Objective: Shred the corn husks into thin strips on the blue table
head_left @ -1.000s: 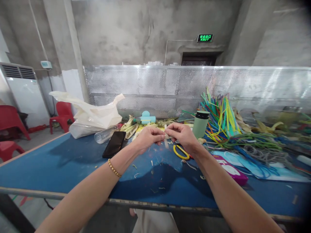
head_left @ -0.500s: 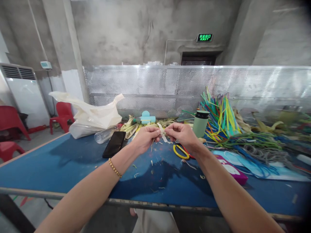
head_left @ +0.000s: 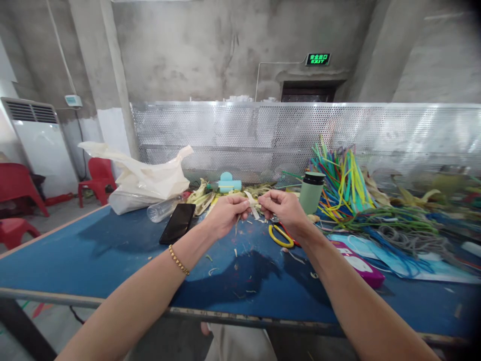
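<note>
My left hand (head_left: 228, 214) is closed in a pinch on a pale strip of corn husk (head_left: 252, 201) above the blue table (head_left: 128, 271). A thin end hangs below its fingers. Close on the right, my right hand (head_left: 284, 209) is also pinched, its fingertips beside the strip; whatever they hold is too small to make out. Scissors with yellow and red handles (head_left: 281, 236) lie beneath the right hand, partly hidden by it. More corn husks (head_left: 203, 198) are heaped behind the hands. Small pale scraps are scattered over the tabletop below.
Left of the hands are a black phone (head_left: 178, 223), a clear plastic bottle (head_left: 161, 209) and a whitish plastic bag (head_left: 150, 175). On the right stand a green canister (head_left: 311, 194), bright colored strips (head_left: 347, 180), coiled cords (head_left: 406, 238) and a magenta packet (head_left: 363, 265). A perforated metal screen (head_left: 225, 135) closes off the back.
My right fingertips have moved slightly right, away from the strip. The left hand keeps its pinch nearly in place. The whole view has shifted a little.
</note>
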A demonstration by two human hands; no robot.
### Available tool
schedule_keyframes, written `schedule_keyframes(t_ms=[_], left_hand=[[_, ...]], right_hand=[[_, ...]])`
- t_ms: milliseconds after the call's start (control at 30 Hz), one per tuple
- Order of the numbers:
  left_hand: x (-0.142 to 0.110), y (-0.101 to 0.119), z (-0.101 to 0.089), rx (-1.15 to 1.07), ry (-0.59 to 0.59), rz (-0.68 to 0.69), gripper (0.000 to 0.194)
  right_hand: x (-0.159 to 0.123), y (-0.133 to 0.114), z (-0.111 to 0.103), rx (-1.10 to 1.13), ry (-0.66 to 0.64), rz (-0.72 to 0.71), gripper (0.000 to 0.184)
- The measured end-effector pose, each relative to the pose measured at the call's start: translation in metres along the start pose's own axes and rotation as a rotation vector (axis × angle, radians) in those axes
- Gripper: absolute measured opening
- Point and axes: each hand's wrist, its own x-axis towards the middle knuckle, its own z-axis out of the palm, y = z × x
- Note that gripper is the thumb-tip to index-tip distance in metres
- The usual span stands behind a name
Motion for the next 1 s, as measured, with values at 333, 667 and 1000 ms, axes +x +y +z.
schedule_keyframes(t_ms=[333,667,1000], left_hand=[[0.0,0.002,0.0,-0.033,0.022,-0.026,0.011],[0.006,-0.004,-0.005,-0.174,0.141,-0.027,0.014],[0.007,-0.003,-0.008,-0.136,0.038,-0.057,0.004]], right_hand=[[0.004,0.006,-0.001,-0.018,0.042,-0.01,0.038],[-0.001,0.003,0.01,-0.25,0.064,-0.102,0.041],[-0.002,0.0,0.017,-0.044,0.027,0.022,0.03]])
